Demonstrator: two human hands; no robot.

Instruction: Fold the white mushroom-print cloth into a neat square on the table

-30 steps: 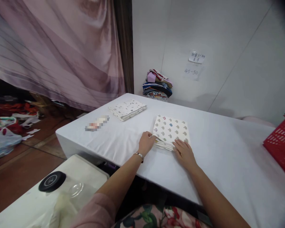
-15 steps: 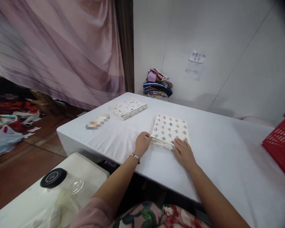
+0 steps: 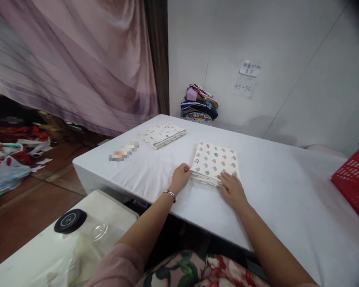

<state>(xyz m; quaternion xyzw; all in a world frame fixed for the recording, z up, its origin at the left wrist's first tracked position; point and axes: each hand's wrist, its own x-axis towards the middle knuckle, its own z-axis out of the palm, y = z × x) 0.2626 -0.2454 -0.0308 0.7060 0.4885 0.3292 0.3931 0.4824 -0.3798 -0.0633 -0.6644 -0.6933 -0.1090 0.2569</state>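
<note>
A folded white cloth (image 3: pixel 214 161) printed with grey mushroom shapes and a few coloured ones lies in layers on the white-covered table (image 3: pixel 275 191). At its near left corner, my left hand (image 3: pixel 181 175) pinches the edge between thumb and fingers. My right hand (image 3: pixel 233 190) rests on the near right corner, fingers stretched over the top layer and the thumb low by the front edge. Farther back to the left sits another folded white cloth (image 3: pixel 162 134) with small dark prints, touched by neither hand.
A blurred-out object (image 3: pixel 124 151) lies on the table's left part. Folded fabrics (image 3: pixel 199 104) are stacked behind the far edge. At the right stands a red basket (image 3: pixel 354 179). A black round lid (image 3: pixel 70 221) is on the white surface at lower left.
The view has shifted very slightly. Both hands keep their places at the near corners of the mushroom-print cloth.
</note>
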